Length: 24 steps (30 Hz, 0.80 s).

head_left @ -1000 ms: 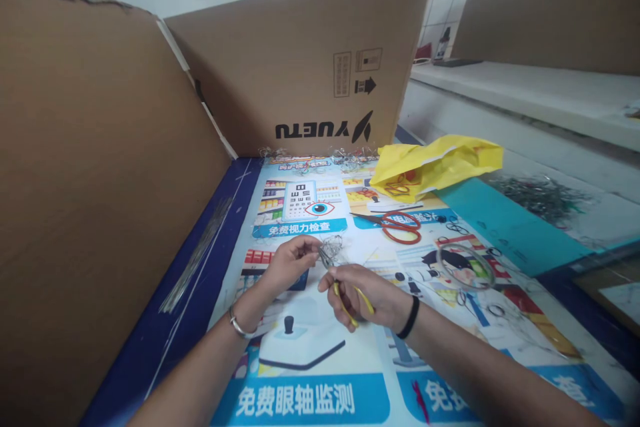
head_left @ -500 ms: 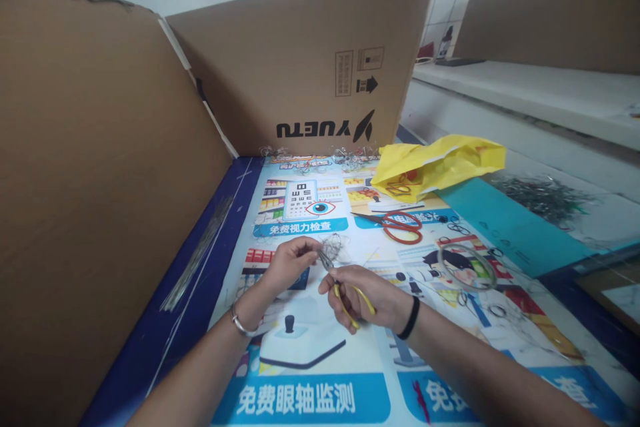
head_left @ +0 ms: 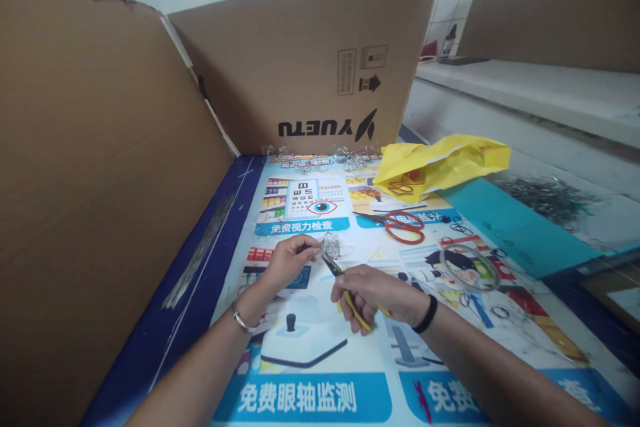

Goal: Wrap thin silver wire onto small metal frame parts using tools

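My right hand (head_left: pixel 367 293) is wrapped round yellow-handled pliers (head_left: pixel 356 310), whose dark jaws point up and left toward my other hand. My left hand (head_left: pixel 296 260) is closed in a pinch at the edge of a small tangled piece of thin silvery wire (head_left: pixel 331 245). The plier tips lie close to those fingertips; whether they grip the wire is too small to tell. Beyond the hands, red-handled scissors (head_left: pixel 404 227) lie on the printed sheet (head_left: pixel 320 347). A coil of pale wire (head_left: pixel 495 273) rests to the right.
Cardboard panels (head_left: pixel 300 73) stand at the left and back. Several wire pieces (head_left: pixel 350 157) lie along the back panel. A yellow bag (head_left: pixel 460 160) lies at the back right, near a heap of cut wire (head_left: pixel 547 200). Straight wires (head_left: pixel 200 253) lie at the left.
My right hand has drawn the pliers slightly right and down, away from my left fingertips, and their handles look closer together. My left hand has hardly moved.
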Available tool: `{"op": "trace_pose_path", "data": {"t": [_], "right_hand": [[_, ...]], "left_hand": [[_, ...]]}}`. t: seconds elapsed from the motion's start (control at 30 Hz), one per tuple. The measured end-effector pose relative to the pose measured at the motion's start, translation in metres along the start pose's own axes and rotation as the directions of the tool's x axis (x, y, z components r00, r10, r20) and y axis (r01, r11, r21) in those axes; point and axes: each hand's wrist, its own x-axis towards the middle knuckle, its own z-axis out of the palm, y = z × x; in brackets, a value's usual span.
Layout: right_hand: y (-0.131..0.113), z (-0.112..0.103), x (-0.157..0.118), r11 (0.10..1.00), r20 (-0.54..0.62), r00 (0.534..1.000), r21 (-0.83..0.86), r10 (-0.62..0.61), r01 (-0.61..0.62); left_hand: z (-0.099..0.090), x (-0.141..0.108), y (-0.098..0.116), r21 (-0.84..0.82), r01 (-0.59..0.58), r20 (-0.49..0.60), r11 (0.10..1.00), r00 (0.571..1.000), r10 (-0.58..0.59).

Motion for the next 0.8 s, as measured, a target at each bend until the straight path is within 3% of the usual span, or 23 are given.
{"op": "trace_pose_path", "data": {"t": [0.23,0.63,0.8], "right_hand": [[0.0014,-0.0044,0.0006,0.997,-0.052,0.998,-0.069,0.029,-0.032],[-0.0007,0.0002,0.0027,0.986,-0.158,0.987,-0.168,-0.034,0.007],[-0.0012,-0.0001,0.0033,0.988,-0.191,0.981,-0.154,-0.046,0.016]], "left_hand": [[0.0007,-0.0004,0.0024,-0.025,0.009,0.000,1.000,1.000,-0.009],[0.0054,-0.0011,-0.0008,-0.122,0.050,0.043,0.991,0.998,-0.045],[0.0081,-0.0048,-0.0028,-0.033,0.000,-0.099,0.999,0.995,-0.003]]}}
